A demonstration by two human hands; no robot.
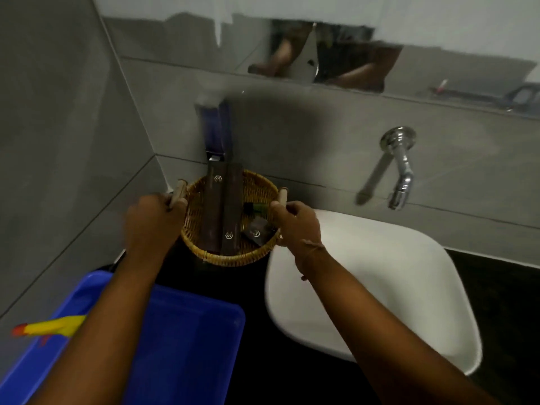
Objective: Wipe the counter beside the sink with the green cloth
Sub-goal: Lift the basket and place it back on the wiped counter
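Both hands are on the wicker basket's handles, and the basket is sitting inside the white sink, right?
Not quite. The left hand and right hand do grip the wicker basket by its handles, but the head view shows the basket over the dark counter to the left of the white sink, not inside it.
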